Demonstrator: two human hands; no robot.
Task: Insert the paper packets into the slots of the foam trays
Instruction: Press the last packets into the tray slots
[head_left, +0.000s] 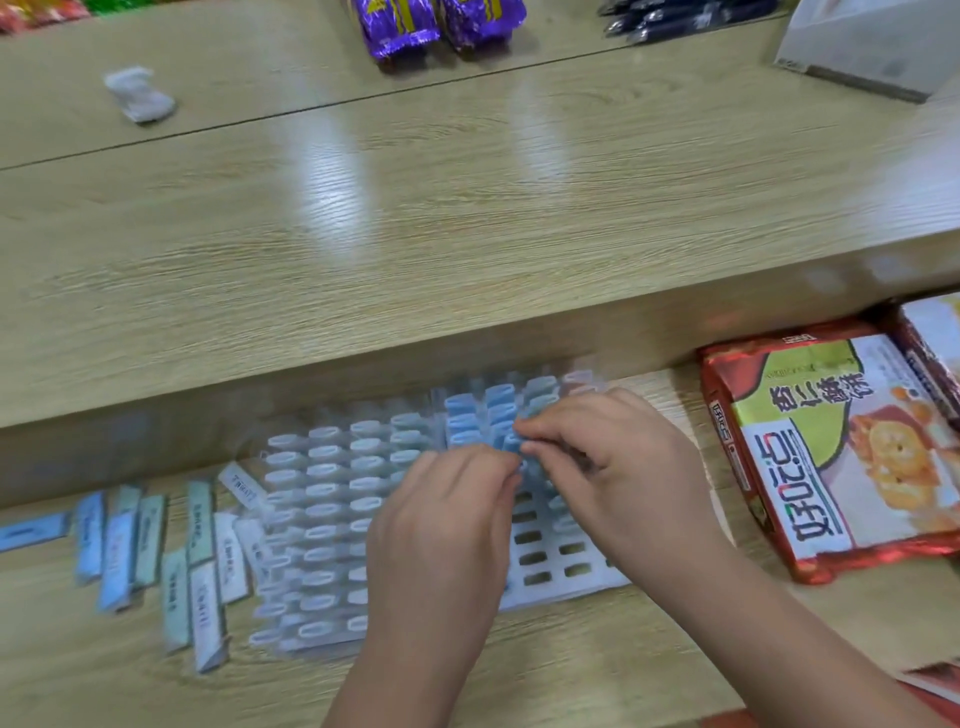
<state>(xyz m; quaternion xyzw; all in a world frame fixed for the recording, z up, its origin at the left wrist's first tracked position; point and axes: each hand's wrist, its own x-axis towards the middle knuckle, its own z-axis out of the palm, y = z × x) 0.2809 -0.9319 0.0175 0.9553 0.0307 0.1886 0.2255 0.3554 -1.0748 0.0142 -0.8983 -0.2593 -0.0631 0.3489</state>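
Two white foam trays lie side by side on the lower wooden shelf. The left tray (322, 525) has pale packets standing in nearly all its slots. The right tray (556, 566) holds blue packets (470, 423) in its far rows, and its near rows show dark open slots. My right hand (608, 467) pinches a blue paper packet (514, 441) over the right tray. My left hand (447, 530) touches the same packet with its fingertips. Several loose packets (156, 551) lie flat at the left of the trays.
A raised wooden counter (467, 208) runs across behind the trays, its front edge close above them. A red and green snack bag (831, 447) lies right of the trays. Purple snack bags (436, 23), a small white wrapper (139, 95) and a grey box (878, 47) sit far back.
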